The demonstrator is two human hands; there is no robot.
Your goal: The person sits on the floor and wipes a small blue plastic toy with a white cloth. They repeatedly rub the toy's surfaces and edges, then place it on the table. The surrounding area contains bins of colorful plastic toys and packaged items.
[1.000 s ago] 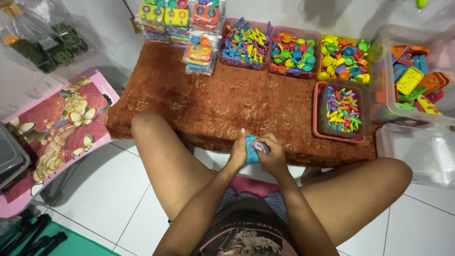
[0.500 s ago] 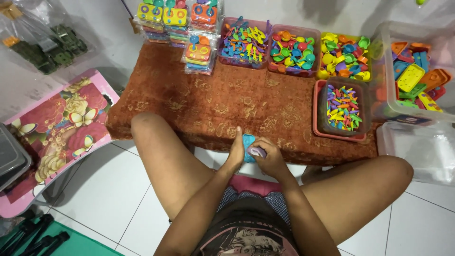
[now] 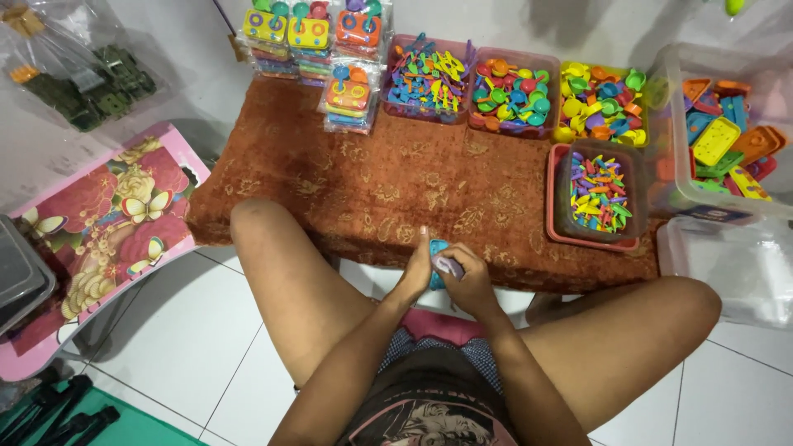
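Note:
My left hand and my right hand meet at the near edge of the low table with the brown patterned cloth. Between them they hold a small blue plastic toy piece, with a small lilac piece pressed against it under my right fingers. Most of the blue piece is hidden by the fingers. My bare knees stick out on either side of the hands.
Along the table's far edge stand trays of colourful plastic toy parts and bagged toy sets. A red tray of small pieces sits at the right, clear bins beyond it. A pink butterfly table stands left.
My hands have stayed at the table's near edge, shifting the blue piece slightly between the fingers. The camera view has barely moved.

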